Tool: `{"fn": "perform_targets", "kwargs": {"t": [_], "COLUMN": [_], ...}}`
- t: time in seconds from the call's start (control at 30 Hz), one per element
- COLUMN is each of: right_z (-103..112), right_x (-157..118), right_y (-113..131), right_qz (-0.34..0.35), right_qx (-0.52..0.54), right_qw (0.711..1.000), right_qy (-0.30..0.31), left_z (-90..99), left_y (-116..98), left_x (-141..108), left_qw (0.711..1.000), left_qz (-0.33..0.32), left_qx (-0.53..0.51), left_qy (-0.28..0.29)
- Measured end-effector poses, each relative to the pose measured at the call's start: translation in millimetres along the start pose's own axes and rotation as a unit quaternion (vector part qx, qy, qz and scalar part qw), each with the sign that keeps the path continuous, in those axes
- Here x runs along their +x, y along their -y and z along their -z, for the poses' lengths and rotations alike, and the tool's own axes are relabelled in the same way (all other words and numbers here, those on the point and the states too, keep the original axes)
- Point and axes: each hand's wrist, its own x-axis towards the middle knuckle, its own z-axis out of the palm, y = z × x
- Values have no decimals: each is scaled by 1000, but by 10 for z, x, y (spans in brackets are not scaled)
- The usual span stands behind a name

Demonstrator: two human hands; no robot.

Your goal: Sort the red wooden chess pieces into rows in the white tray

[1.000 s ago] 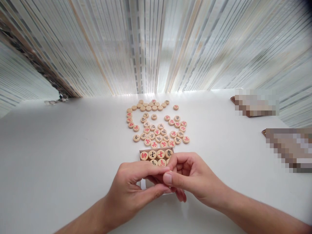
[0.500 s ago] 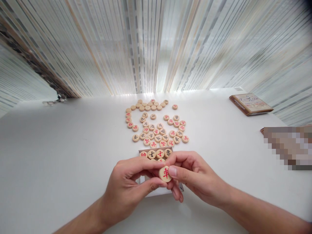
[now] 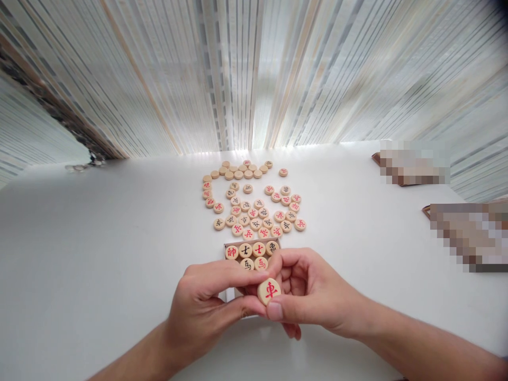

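A round wooden Chinese chess piece [image 3: 269,291] with a red character is held over a shallow box, its face turned up. My left hand [image 3: 210,299] pinches it from the left between thumb and fingers. From the other side my right hand [image 3: 317,291] grips it too, the thumb along the lower edge and the fingers curled behind. Beneath the hands the open box [image 3: 225,245] is partly hidden. Inside it, chess pieces [image 3: 232,252] with red and black characters lie face up in rows; the hands cover the nearer part.
Many loose chess pieces [image 3: 255,224] spread over the white table [image 3: 119,254] beyond the box, some with blank faces up at the back. Two flat boxes, partly blurred out, lie at the right. A striped curtain [image 3: 254,79] hangs behind the table.
The piece has turned between my fingers, so its red character now stands more upright. My right thumb has shifted from the face's right side to the lower edge.
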Motion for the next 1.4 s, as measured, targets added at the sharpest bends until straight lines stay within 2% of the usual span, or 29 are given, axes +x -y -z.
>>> {"fn": "perform_targets", "kwargs": {"t": [0.23,0.4,0.57,0.77,0.93,1.23,1.4], "right_z": [-3,-27,-17,4,-2,-30,-57], "right_x": [13,4,0,3,4,-30,-78], "right_y": [23,45,40,49,59,35,40], "right_qz": [-50,-56,-28,10,8,11,67], "right_qx": [6,-12,-3,2,9,-6,-94], "right_qw": [999,998,1000,1000,1000,1000,992], "right_qy": [-18,-15,0,17,18,-16,-47], "left_z": [18,19,8,-3,11,19,21], "left_y": [19,14,0,-1,12,26,26], "left_x": [-40,-63,-25,4,-10,-23,-31], "left_qw": [999,997,996,998,998,997,997], "left_qz": [-25,-27,-49,-37,-37,-46,-38], "left_qx": [29,29,20,11,9,31,6], "left_qy": [37,61,66,50,42,53,60]}}
